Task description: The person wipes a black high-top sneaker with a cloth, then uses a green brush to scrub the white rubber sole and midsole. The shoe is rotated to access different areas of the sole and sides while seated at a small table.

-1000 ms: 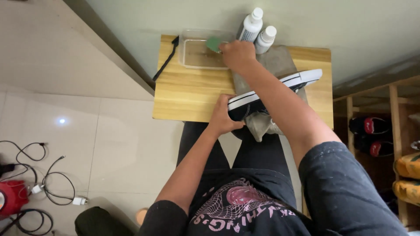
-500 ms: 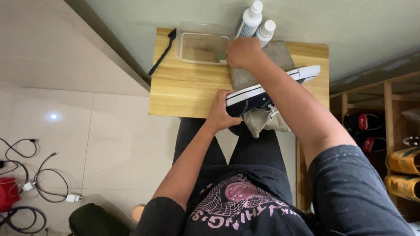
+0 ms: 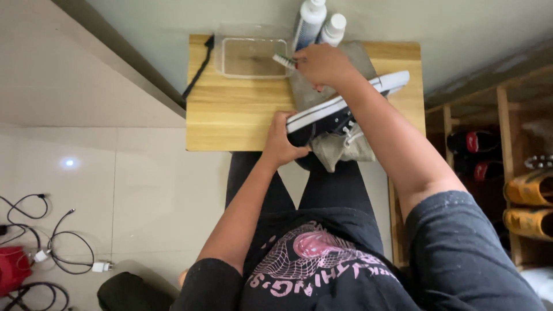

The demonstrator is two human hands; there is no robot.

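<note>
Black canvas and a white rubber sole make up the sneaker (image 3: 340, 112), which lies on its side across a grey cloth (image 3: 340, 147) at the near edge of the wooden counter (image 3: 236, 109), toe pointing toward the person. The left hand (image 3: 282, 144) has its grip wrapped around the toe end, fingers pressed onto the sole edge, pinning the shoe in place. It looks light and fairly stiff along the rubber, softer in the upper, so the sole rim is likely the firmest place to hold; loose laces hang by the cloth. The right hand (image 3: 325, 64) reaches past the shoe, its grip pinched around a small brush (image 3: 283, 60) whose bristle head sits over the rim of a clear plastic tub (image 3: 222, 57) of murky water. The brush is well apart from the shoe. Two white bottles (image 3: 319, 20) stand just behind the tub.
</note>
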